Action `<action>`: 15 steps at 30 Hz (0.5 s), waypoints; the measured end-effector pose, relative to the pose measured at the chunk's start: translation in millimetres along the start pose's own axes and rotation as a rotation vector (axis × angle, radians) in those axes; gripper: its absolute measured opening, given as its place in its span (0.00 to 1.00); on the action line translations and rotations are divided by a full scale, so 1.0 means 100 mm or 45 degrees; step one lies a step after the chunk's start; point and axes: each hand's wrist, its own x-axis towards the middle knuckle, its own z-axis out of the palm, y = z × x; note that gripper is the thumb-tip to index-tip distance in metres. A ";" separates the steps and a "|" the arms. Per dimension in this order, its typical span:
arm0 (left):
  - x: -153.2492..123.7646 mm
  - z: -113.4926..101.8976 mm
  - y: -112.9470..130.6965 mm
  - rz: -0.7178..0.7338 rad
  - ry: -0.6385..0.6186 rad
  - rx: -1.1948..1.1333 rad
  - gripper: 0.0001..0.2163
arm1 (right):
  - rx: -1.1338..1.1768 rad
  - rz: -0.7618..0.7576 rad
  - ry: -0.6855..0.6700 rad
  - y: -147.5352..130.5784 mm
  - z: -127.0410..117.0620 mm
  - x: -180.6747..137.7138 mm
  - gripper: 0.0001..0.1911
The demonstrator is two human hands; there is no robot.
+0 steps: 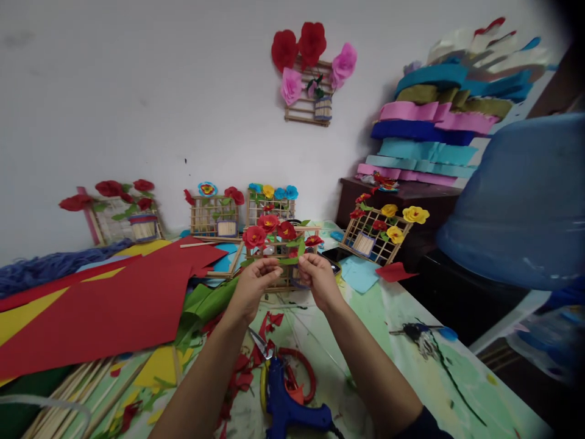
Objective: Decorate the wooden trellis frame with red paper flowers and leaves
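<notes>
In the head view my left hand and my right hand are raised over the middle of the table, fingertips pinched. A narrow green paper leaf strip stretches between them, with an end at each hand. Just behind it stands a small wooden stick lattice with red paper flowers and green leaves along its top. My fingers hide part of the lattice. Below my hands lie a blue hot glue gun, scissors with red handles and red paper scraps.
Red paper sheets and wooden sticks cover the left side. More flowered lattices lean by the wall, and another lattice stands right. A blue plastic container and a stack of coloured crepe paper are farther right.
</notes>
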 end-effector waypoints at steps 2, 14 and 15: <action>-0.04 -0.02 0.06 0.009 0.011 -0.032 0.18 | 0.073 0.057 -0.055 -0.02 0.02 -0.06 0.21; -0.09 -0.10 0.20 -0.050 0.056 -0.142 0.18 | 0.206 0.147 -0.030 -0.03 0.03 -0.21 0.18; -0.08 -0.10 0.18 -0.047 0.058 -0.122 0.18 | 0.214 0.145 -0.025 -0.03 0.02 -0.21 0.18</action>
